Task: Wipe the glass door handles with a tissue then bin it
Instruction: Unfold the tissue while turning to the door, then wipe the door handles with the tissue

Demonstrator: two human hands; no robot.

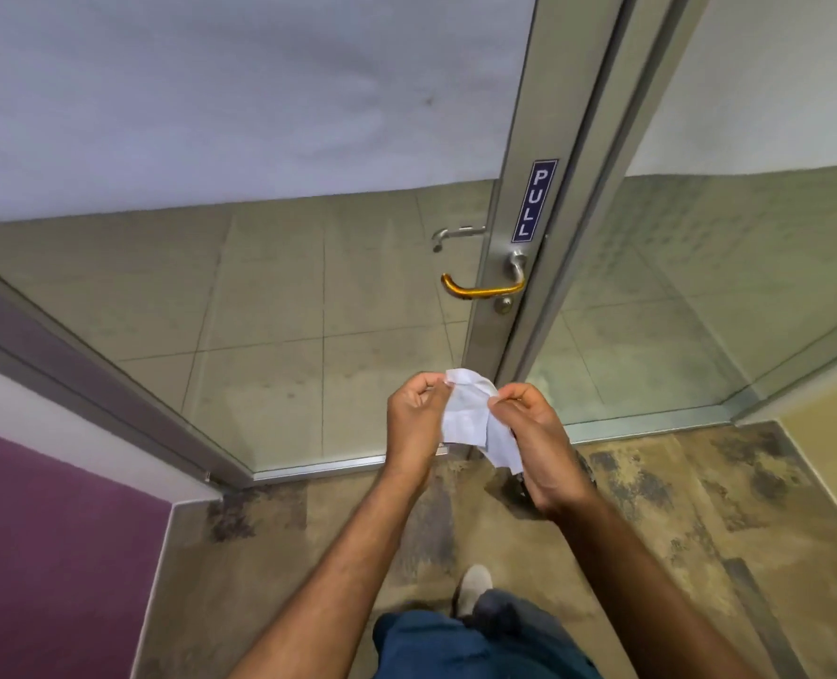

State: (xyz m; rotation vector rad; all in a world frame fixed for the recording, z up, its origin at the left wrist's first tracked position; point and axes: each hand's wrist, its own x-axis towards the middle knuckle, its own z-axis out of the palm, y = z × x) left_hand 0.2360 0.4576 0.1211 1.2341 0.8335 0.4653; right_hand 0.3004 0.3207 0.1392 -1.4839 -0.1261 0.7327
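— What are you holding?

— A white tissue (470, 414), pinched between my 2 hands in front of me. My left hand (414, 423) grips its left edge with fingers curled in, and my right hand (534, 433) clamps the top right corner between thumb and fingertips. The sheet hangs crumpled between them, its lower end trailing past my right palm.

— And where is the door?

— Straight ahead. The glass door (308, 296) is set in a grey metal frame (509, 267), and my hands are below the handles, not touching anything on it.

— Which handles?

— 2 of them. A lever handle (485, 285) with a golden shine sticks out on my side, pointing left from the frame. A second, silver handle (455, 235) shows through the glass a little higher, on the far side.

— Anything else near them?

— A blue PULL sign (535, 200) runs down the frame just above the near handle, and a small round lock (504, 305) sits right under it. A purple wall (49, 556) stands on my left; my shoe (474, 588) rests on the mottled floor (676, 507).
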